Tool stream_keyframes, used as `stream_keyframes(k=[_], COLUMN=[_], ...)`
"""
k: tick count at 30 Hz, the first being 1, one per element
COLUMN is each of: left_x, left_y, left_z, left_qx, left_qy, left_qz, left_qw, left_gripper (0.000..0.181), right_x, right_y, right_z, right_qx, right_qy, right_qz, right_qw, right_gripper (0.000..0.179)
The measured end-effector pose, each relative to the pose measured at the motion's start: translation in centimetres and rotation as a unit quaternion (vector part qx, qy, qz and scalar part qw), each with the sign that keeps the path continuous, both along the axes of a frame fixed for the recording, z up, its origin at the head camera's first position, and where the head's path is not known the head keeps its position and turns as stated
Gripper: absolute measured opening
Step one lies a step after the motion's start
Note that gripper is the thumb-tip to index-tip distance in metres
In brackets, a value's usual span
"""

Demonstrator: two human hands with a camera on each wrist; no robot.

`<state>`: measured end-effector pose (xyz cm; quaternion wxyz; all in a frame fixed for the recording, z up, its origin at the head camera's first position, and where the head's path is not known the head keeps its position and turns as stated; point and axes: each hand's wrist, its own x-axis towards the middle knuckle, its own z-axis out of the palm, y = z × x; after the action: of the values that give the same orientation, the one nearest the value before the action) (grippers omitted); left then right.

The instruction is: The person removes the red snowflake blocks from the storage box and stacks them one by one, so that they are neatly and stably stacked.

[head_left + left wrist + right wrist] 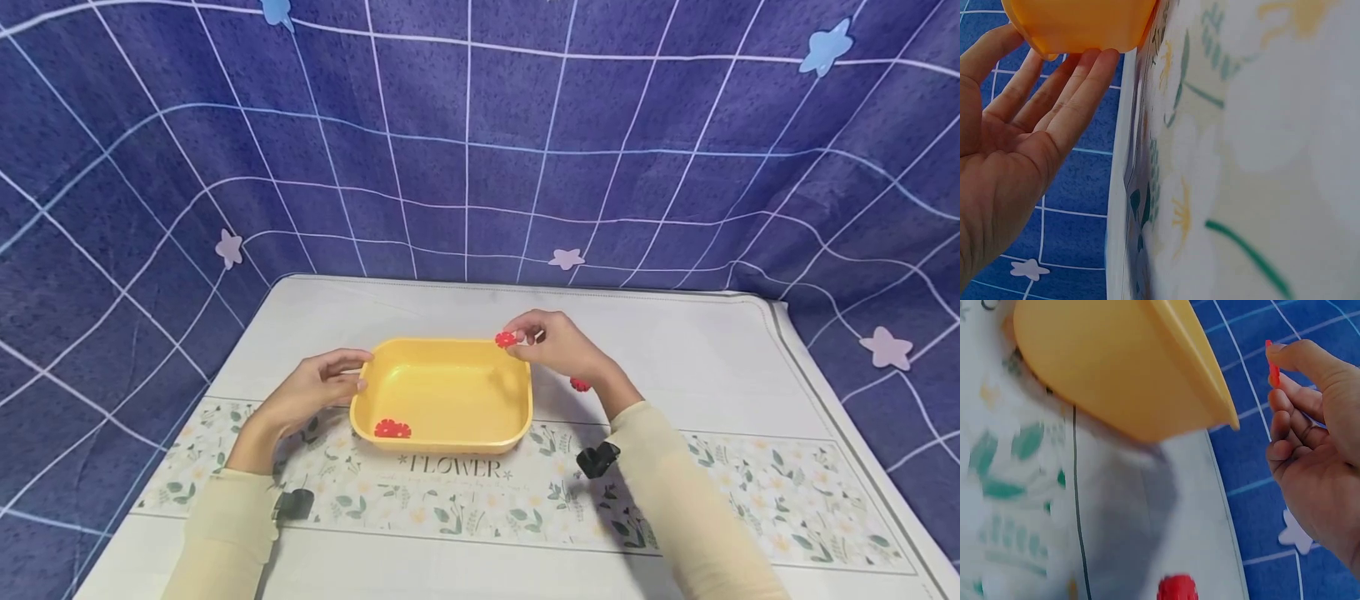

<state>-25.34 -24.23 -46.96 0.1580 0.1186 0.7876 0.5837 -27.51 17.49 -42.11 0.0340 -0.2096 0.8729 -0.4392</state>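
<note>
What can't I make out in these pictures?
Head: fine print below FLOWER lettering, too small to read.
Left wrist: yellow tray, cut off by top edge.
Right wrist: lower red piece, cut off by bottom edge.
Right wrist: yellow tray's inside, hidden by its wall.

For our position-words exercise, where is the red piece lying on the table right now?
In the head view, the red piece lies right of the yellow tray, below the right hand in the picture.

Smooth, glossy plastic tray (450, 398), apparently plastic red discs (387, 428), matt cloth backdrop (431, 171).
</note>
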Motion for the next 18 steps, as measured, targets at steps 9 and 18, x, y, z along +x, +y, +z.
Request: stream_keyframes(k=[9,18], left_x=[-0.1,0.0], left_y=[0.0,0.0], left_z=[0.0,0.1], left_qx=[-0.002,-0.005], left_qy=[0.004,-0.001], left_qz=[-0.003,0.002], left_qw=[1.0000,1.0000], left_gripper=[0.059,0.058], right_x=[1.0,2.0], right_y=[4.6,8.9], right_z=[-0.8,-2.6], right_qx=[0.004,0.013], right_qy=[-0.011,-0.027], right_qz=[-0.039,-0.066], right_qw=[0.9992,0.9974], right_gripper=[0.024,0.026])
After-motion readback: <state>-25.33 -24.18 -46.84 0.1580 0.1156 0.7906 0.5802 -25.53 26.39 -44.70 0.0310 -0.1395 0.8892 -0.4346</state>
